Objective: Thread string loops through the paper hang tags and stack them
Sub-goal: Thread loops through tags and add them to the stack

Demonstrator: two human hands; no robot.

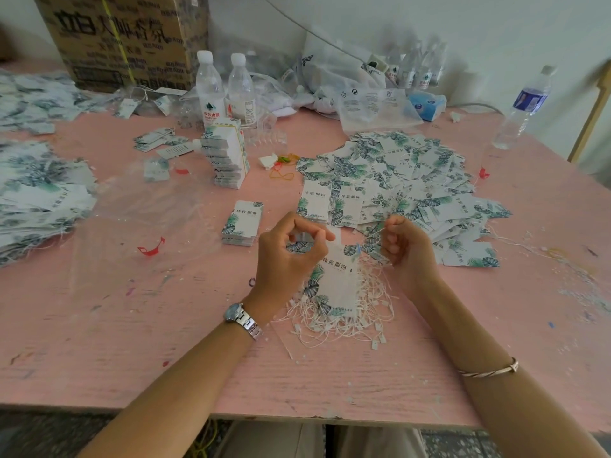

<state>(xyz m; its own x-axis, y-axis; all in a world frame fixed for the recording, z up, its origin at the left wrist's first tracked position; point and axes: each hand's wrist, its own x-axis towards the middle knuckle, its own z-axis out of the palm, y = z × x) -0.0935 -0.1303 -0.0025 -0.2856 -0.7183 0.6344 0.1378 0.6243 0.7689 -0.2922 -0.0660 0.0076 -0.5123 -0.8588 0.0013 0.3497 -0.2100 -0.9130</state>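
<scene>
My left hand (291, 256) pinches the top edge of a white hang tag with green leaf print (337, 282), which hangs down over a tangle of white string loops (347, 315) on the pink table (165, 342). My right hand (405, 246) is just right of the tag's top, its fingers curled round a thin white string that runs toward the tag. A small neat stack of tags (243, 224) lies left of my left hand. A broad loose heap of tags (393, 183) spreads behind my right hand.
A tall leaning stack of tags (226, 153) and two water bottles (224, 87) stand at the back centre, with a cardboard box (122, 38) behind. More tags (39, 193) pile at the left on clear plastic. Another bottle (525, 107) stands far right. Plastic bags (347, 84) lie along the wall.
</scene>
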